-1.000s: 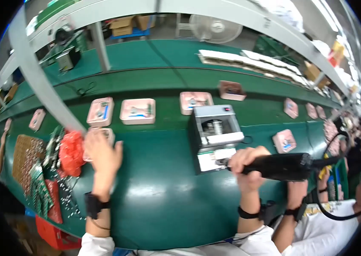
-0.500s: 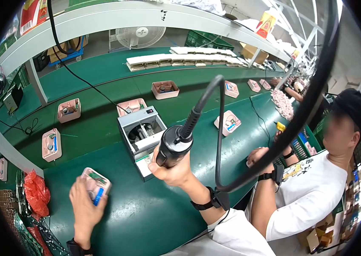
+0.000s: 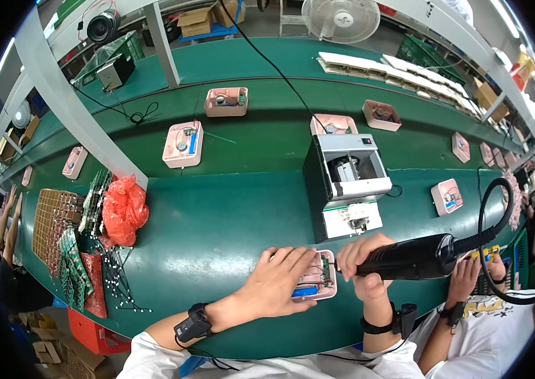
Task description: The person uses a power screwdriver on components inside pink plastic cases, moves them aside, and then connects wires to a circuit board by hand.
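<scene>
"Near the front edge of the green table (image 3: pixel 217 218), what are the fingers doing?"

"Those of the left hand (image 3: pixel 267 284) arch, slightly parted, across a small pink rectangular plastic case (image 3: pixel 334 287), thumb by its near rim and fingertips by the far one; they appear to grasp it. The right hand (image 3: pixel 365 252) is wrapped round a thick black cylindrical electric driver (image 3: pixel 413 258)."

"Does the driver touch the case?"

"Its tip points at the right-hand rim; I cannot tell whether they meet."

"How would the case handle?"

"Light, I'd judge, with stiff walls, perhaps apt to slide on that smooth surface. The contents seem the fragile part: a blue cylinder (image 3: pixel 306 291), a small green circuit board (image 3: pixel 325 273) and thin wires. The outer walls look the safest hold."

"And farther out?"

"Beyond the right hand stands a grey box-shaped machine (image 3: pixel 354 189) with an open top. Well off to the left sits a crumpled red plastic bag (image 3: pixel 125 205)."
</scene>
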Available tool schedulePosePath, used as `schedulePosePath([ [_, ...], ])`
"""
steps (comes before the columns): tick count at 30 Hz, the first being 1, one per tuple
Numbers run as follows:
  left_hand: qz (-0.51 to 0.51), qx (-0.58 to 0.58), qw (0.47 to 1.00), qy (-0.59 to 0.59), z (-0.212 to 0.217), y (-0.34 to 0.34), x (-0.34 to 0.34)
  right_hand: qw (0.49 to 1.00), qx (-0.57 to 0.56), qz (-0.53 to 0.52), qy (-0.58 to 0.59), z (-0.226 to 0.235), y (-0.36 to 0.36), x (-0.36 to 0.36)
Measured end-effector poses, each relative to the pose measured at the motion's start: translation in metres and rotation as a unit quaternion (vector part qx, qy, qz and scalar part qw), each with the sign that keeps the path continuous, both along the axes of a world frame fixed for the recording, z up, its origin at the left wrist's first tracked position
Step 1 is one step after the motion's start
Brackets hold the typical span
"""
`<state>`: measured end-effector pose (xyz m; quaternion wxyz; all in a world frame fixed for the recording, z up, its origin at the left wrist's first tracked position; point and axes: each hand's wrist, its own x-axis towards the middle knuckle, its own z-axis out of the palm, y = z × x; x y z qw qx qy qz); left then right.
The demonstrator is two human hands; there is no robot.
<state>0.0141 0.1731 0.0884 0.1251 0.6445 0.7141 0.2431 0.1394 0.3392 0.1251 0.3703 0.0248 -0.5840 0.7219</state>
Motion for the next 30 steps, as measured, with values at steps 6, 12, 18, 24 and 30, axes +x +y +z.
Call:
schedulePosePath([
  [6, 0.003, -0.006, 1.000, -0.007, 0.001, -0.002, 0.000, 1.000, -0.006, -0.018, -0.012, -0.015, 0.001, -0.014],
  [12, -0.003, 0.002, 1.000, -0.013, -0.001, 0.004, -0.002, 0.998, -0.028, -0.043, -0.026, -0.029, 0.006, -0.018],
  [18, 0.003, -0.024, 1.000, -0.016, 0.002, -0.001, -0.009, 0.998, -0.045, -0.024, -0.029, -0.031, 0.004, -0.023],
  [24, 0.115, 0.016, 0.986, -0.117, 0.025, 0.021, -0.068, 0.999, -0.016, 0.022, 0.042, -0.048, 0.010, -0.015],
  [30, 0.528, 0.030, 0.842, 0.106, -0.021, 0.066, -0.243, 0.992, -0.052, -0.051, -0.102, -0.061, 0.007, -0.009],
])
